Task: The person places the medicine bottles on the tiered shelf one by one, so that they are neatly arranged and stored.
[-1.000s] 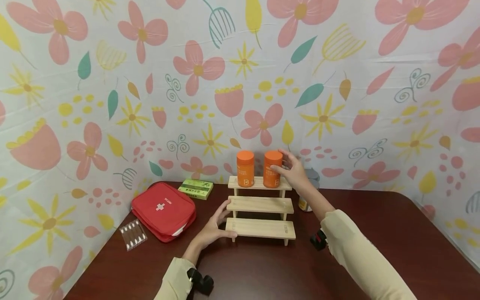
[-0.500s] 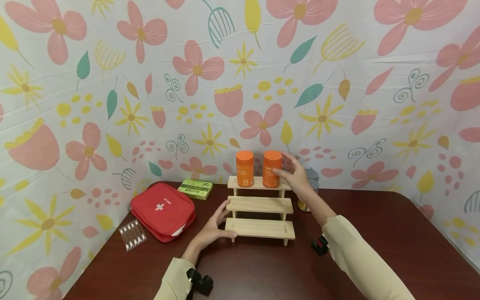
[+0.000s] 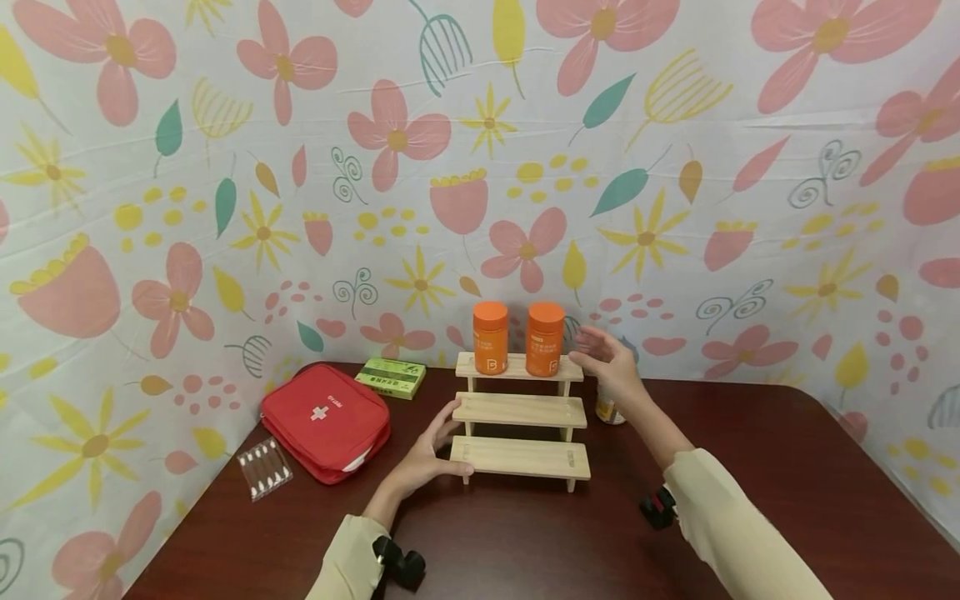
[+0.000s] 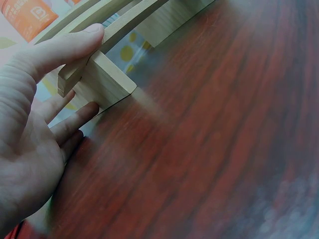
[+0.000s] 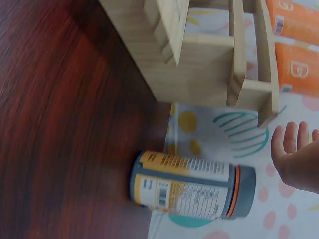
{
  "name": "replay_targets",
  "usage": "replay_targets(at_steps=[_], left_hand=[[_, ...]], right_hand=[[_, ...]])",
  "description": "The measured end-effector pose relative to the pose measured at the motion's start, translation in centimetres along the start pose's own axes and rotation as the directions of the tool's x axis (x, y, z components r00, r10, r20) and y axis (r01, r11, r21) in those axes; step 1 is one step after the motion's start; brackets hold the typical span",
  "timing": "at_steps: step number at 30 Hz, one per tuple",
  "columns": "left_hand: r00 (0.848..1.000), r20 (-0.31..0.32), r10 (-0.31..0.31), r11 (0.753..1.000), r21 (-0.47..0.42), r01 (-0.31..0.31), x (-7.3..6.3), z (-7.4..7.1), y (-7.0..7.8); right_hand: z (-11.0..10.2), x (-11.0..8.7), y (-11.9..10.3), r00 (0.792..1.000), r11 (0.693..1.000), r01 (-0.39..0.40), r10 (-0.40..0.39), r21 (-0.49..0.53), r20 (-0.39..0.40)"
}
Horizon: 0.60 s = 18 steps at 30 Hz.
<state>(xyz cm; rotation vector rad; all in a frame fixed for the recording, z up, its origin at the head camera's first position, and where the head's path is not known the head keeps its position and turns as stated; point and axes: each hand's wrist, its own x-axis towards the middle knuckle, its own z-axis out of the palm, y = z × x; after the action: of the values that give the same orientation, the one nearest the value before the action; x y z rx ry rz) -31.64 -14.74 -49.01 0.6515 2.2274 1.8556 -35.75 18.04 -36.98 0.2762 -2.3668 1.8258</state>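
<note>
Two orange jars with orange lids, a left jar and a right jar, stand upright side by side on the top tier of a three-step wooden display stand. My left hand holds the stand's left end, its thumb at the bottom step's front and its fingers farther back along the side. In the left wrist view the thumb lies against the step's end. My right hand is just right of the right jar, apart from it, fingers loosely extended with nothing in them.
A grey-lidded supplement bottle stands right of the stand, partly behind my right hand in the head view. Left on the dark table lie a red first-aid pouch, a green box and a packet of cotton swabs. A floral cloth hangs behind.
My right hand has let go of the right orange jar and moved away to the right. The jar stays on the top tier. My left hand has kept its place on the stand.
</note>
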Motion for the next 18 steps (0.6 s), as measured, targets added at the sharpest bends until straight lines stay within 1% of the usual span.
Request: replay_targets(at_steps=[7, 10, 14, 18], left_hand=[[1.0, 0.0, 0.003, 1.0, 0.001, -0.003, 0.0, -0.1, 0.0], [1.0, 0.003, 0.011, 1.0, -0.001, -0.011, 0.1, -0.1, 0.1], [1.0, 0.007, 0.015, 1.0, -0.002, -0.015, 0.1, -0.1, 0.1], [1.0, 0.006, 0.01, 1.0, -0.006, -0.01, 0.0, 0.0, 0.2]], right_hand=[[-2.0, -0.4, 1.1, 1.0, 0.999, -0.017, 0.016, -0.036, -0.016], [-2.7, -0.5, 1.6, 0.998, 0.999, -0.022, 0.02, -0.046, -0.052], [-3.3, -0.5, 2.3, 0.996, 1.0, -0.007, 0.004, -0.03, -0.093], [-3.6, -0.6, 2.8, 0.994, 1.0, 0.011, -0.014, -0.023, -0.106]])
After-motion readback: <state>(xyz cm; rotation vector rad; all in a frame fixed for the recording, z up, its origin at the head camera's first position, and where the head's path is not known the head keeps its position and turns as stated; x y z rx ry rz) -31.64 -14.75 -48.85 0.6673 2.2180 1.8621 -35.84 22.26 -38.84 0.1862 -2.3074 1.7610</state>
